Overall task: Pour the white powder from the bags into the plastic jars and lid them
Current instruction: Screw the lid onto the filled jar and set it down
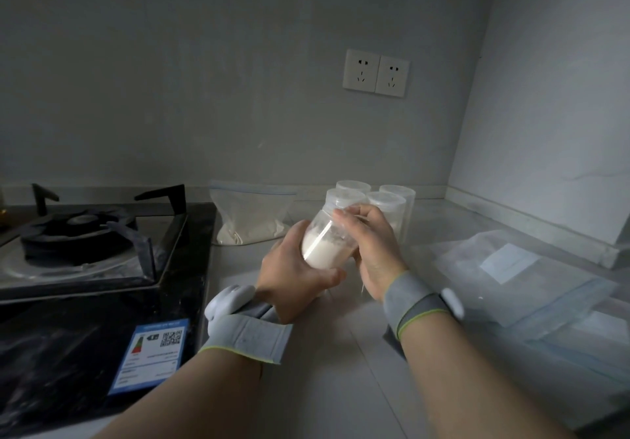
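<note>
Gripping tilted jar (325,246): left hand (295,280), right hand (373,244)

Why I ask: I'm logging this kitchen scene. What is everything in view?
Black gas stove: one, left.
Blue label sticker: one, stove front.
Clear plastic jar of white powder: one, tilted, held above the pale counter.
Lidded clear plastic jars: at least three, whitish, behind the held jar.
Clear zip bag of white powder: one, back of counter, beside stove.
Flat clear zip bags: several, bluish, counter right.
White double wall socket: one, back wall.
Grey wristbands: two, one per wrist.
Hands: two; left hand round the jar's body, right hand at its neck.
</note>
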`<action>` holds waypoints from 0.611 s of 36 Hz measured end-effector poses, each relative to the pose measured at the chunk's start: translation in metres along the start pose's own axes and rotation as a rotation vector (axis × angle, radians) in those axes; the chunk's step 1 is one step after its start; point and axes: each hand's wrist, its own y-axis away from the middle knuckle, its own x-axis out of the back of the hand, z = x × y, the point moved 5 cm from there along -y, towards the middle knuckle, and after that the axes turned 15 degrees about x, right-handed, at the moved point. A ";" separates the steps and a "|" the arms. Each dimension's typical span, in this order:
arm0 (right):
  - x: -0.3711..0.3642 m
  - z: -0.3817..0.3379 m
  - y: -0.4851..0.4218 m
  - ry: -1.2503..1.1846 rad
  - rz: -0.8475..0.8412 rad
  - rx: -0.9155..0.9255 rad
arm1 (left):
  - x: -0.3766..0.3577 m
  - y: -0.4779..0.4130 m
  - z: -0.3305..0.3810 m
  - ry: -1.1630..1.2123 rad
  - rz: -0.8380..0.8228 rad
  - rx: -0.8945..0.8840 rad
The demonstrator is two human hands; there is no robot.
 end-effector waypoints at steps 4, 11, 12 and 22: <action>0.001 -0.001 0.000 -0.123 -0.018 -0.033 | -0.001 0.000 -0.002 0.034 -0.048 0.026; -0.002 -0.001 0.002 -0.070 0.007 0.008 | -0.004 0.001 -0.001 0.109 -0.094 0.042; -0.002 -0.001 0.002 -0.037 0.028 0.028 | -0.005 0.002 0.000 0.114 -0.088 0.045; -0.004 -0.001 0.003 -0.042 0.056 0.015 | -0.007 0.004 0.000 0.101 -0.053 0.041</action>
